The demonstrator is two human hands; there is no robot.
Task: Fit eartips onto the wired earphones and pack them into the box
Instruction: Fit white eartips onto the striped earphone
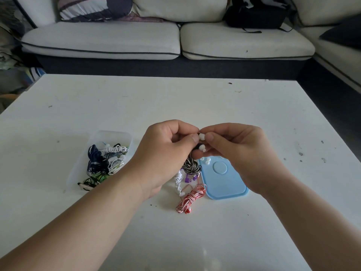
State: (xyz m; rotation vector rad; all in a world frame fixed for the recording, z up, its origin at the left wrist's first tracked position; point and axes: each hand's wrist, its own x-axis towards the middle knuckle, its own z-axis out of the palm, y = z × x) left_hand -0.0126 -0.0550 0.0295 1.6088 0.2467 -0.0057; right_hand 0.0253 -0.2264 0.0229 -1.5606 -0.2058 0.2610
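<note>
Above the white table, my left hand [168,151] grips a black-and-white striped earphone bundle [191,165] that hangs below its fingers. My right hand [236,151] pinches a white eartip [202,136] against the earbud held at my left fingertips. A second white eartip [202,148] shows just below, on the other earbud. The translucent box [84,167] lies to the left and holds several coiled earphones [103,163]. Its blue lid [224,182] lies upside down on the right with a few loose eartips [206,160] on it.
On the table between box and lid lie a red-and-white earphone coil [190,198], a white one [178,182] and a purple one [189,178]. A white sofa [136,40] with a black backpack [256,14] stands beyond the table's far edge.
</note>
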